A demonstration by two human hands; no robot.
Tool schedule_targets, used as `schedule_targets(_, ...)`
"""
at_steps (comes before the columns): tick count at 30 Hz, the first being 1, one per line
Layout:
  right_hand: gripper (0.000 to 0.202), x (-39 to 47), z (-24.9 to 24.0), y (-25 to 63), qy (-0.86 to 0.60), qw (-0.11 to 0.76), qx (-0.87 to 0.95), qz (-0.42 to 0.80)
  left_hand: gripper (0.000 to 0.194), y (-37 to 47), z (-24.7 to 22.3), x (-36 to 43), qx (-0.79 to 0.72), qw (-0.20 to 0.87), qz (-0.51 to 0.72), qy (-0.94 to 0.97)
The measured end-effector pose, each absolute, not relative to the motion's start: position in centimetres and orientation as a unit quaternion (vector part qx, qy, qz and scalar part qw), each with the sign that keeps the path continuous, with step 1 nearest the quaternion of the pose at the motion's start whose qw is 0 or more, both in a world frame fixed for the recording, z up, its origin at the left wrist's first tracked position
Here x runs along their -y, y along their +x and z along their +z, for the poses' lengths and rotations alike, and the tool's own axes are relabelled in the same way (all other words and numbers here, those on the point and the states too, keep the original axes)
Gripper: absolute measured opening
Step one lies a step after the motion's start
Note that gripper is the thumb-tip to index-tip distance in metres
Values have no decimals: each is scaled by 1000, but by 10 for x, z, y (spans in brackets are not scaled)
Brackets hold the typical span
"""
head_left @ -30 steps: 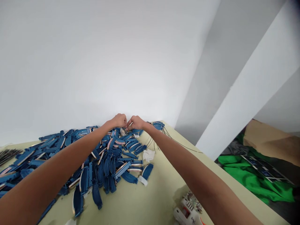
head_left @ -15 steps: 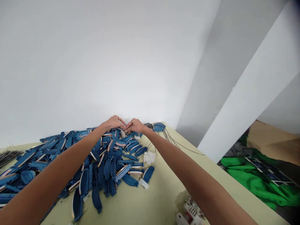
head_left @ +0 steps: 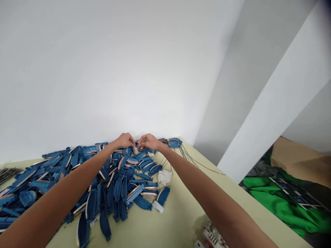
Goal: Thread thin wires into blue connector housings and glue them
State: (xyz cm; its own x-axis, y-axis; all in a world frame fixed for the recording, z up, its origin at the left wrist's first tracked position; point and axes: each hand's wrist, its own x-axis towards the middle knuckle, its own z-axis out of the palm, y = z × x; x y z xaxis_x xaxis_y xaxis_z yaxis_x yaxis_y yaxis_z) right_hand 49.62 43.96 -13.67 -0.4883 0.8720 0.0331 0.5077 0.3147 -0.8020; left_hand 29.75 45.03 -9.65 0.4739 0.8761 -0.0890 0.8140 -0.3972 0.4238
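Observation:
Both of my hands reach to the back of the table, near the wall. My left hand (head_left: 126,140) is closed, its fingertips pinched beside a small cluster of shiny metal bits (head_left: 136,150); what it grips is too small to name. Just to the right, my right hand (head_left: 149,141) has its thumb and forefinger pressed together at the same cluster, and anything between them cannot be made out. A narrow gap separates the hands. Under and around them lies a large heap of curved blue pieces (head_left: 117,187) with pale edges.
Thin dark wires (head_left: 190,158) fan out beside a small blue stack (head_left: 175,142) at the back right. Crumpled white paper (head_left: 164,176) lies on the pale green table (head_left: 178,213). A white device (head_left: 212,237) sits at the front edge. Green cloth (head_left: 279,210) is off to the right.
My hands have moved slightly apart and a little lower in view; before, their fingertips met. The metal cluster now shows more between them.

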Motion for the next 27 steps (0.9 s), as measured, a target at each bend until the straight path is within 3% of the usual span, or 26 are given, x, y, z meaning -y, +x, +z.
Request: schedule_targets(27, 26, -429, -133, 477, -499, 235, 735, 395, 34, 287, -106, -457, -504, 269, 157, 806)
